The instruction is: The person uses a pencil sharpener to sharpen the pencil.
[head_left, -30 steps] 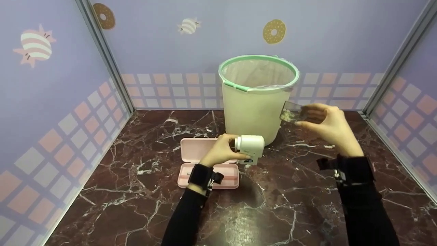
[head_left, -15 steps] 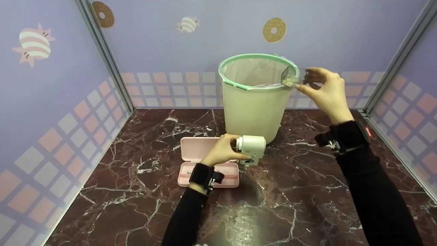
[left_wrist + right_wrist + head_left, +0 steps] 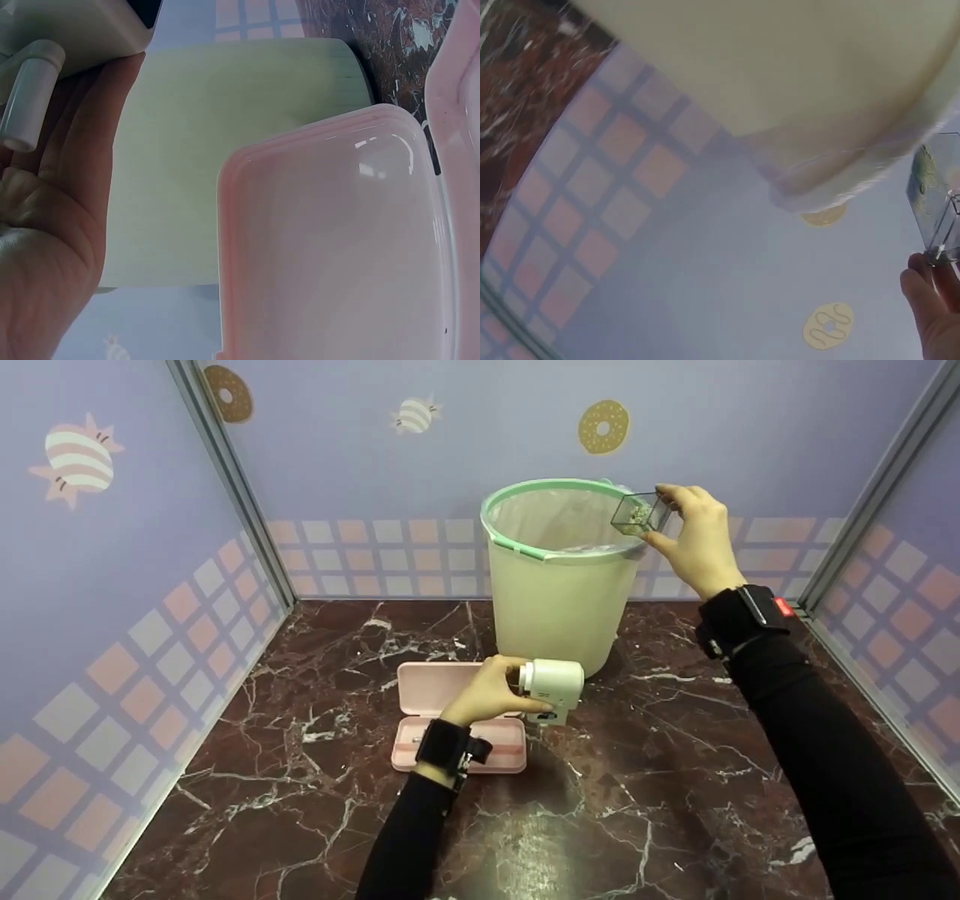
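My left hand (image 3: 480,694) grips a white pencil sharpener (image 3: 555,681) above the table, beside the pencil case. Its crank handle (image 3: 30,105) shows in the left wrist view, in front of the palm. Between thumb and fingers, my right hand (image 3: 699,536) pinches a clear shavings drawer (image 3: 636,516) with pale shavings inside. In the head view the tilted drawer overlaps the right rim of a cream trash bin (image 3: 562,604), which has a green ring and a clear liner. At its edge, the right wrist view shows part of the drawer and the fingertips.
A pink pencil case (image 3: 427,690) lies with its lid raised, partly behind the left hand. Something small and metallic lies in its base. The dark marbled table (image 3: 300,810) carries small crumbs. Patterned walls (image 3: 360,472) enclose the back and sides.
My right hand has lifted the shavings drawer from beside the bin's wall up to its rim, then turned and tilted it more. My left hand with the sharpener has hardly moved.
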{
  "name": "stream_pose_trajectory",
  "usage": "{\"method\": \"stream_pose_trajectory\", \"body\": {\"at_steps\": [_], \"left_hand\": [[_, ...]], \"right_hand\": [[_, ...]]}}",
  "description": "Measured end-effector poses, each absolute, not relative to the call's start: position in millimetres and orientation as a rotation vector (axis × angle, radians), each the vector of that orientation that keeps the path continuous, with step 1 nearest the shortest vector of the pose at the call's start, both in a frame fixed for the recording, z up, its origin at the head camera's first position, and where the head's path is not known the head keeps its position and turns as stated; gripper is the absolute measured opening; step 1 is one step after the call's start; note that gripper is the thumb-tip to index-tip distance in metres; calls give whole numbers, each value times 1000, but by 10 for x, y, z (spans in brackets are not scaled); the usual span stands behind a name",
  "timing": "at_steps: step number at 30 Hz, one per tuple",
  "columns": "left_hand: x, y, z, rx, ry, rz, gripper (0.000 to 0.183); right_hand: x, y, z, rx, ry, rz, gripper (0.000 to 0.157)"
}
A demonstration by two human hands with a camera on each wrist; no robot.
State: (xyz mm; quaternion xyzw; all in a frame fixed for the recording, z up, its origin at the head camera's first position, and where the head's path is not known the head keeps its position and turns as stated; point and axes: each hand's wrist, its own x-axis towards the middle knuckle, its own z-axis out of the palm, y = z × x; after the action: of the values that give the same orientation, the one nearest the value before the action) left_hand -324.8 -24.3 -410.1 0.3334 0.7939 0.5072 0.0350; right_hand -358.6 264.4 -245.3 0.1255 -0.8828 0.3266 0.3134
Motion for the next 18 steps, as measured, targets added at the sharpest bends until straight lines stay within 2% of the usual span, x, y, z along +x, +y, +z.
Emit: {"method": "stream_pose_trajectory", "body": {"at_steps": [11,18], "left_hand": [[-3215,-247,-4098,997,2397,1566,45],[-3204,-248,-4080,961,2376,1567,46]], "right_hand": [[-3754,2631,-2444,494,-2374,497,56],[-3797,2642,-2422,656,-2301,196,44]]}}
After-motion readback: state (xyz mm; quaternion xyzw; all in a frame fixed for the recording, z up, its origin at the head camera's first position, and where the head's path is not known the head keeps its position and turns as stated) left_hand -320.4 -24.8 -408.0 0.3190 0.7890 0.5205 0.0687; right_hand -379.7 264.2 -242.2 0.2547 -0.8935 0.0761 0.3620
